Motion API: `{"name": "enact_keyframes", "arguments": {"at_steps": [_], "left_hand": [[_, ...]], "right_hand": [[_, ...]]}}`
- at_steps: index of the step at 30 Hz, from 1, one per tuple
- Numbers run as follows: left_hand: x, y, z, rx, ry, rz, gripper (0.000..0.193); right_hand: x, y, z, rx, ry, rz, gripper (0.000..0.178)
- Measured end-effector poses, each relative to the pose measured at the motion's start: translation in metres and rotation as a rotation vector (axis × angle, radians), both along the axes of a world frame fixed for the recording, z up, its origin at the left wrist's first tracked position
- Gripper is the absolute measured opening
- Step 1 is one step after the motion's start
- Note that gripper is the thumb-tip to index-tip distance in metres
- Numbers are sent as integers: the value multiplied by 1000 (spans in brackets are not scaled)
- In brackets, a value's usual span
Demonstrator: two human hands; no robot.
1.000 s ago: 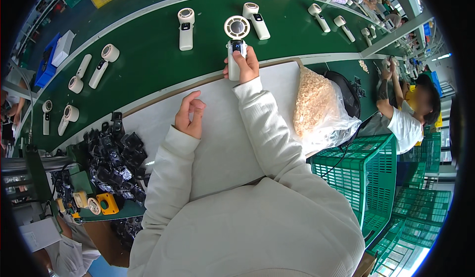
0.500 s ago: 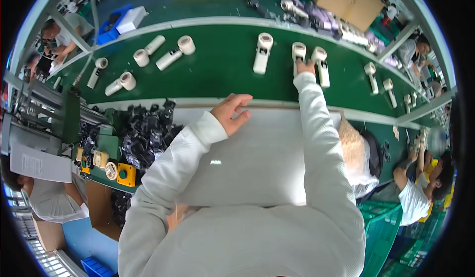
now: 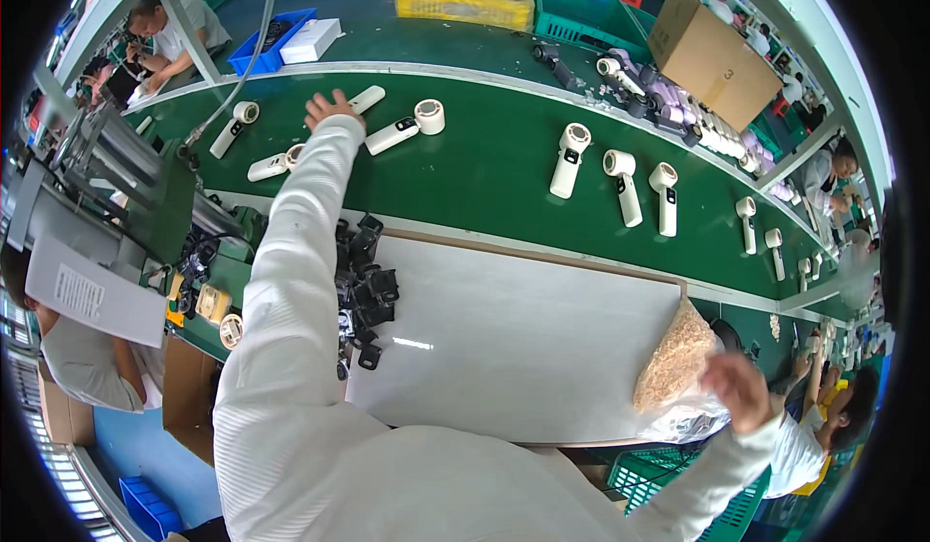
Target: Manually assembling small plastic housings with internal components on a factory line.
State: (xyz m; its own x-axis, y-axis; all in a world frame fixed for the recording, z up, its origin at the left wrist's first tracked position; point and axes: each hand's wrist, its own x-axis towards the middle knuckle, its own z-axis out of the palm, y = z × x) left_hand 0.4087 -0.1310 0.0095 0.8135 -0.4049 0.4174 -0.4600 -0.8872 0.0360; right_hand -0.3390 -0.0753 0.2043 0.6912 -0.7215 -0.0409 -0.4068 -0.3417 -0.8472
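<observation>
A clear plastic bag [image 3: 678, 363] of pale tan bits lies at the right end of the white surface [image 3: 523, 339], just beside the right hand [image 3: 738, 387]. A brown cardboard box [image 3: 712, 58] with a dark mark on its side stands beyond the green belt, upper right. A flat white box [image 3: 310, 40] rests beside a blue crate [image 3: 276, 33] at the upper left. At the left edge, a white printed sheet [image 3: 92, 290] hangs tilted. Another brown cardboard box [image 3: 184, 392] stands below the surface's left end.
</observation>
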Motion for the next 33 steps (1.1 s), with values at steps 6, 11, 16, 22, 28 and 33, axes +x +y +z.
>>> {"name": "enact_keyframes", "arguments": {"at_steps": [6,11,16,22,28,33], "left_hand": [[57,1,-22,-22,404,-127,50],[48,16,-19,-44,466,-303,54],[-64,58,59,-267,289,-983,65],[-206,118,73,183,675,-1608,56],[-260,135,54,426,627,-1629,70],[-199,142,74,352,465,-1292,44]], "right_hand": [[-98,74,-56,412,221,-759,22],[-93,54,-152,389,259,-885,21],[-69,23,-208,401,-555,-797,21],[-49,5,-213,201,-480,-637,19],[-47,8,-165,-303,412,-433,13],[-74,31,-192,-352,205,-610,17]]}}
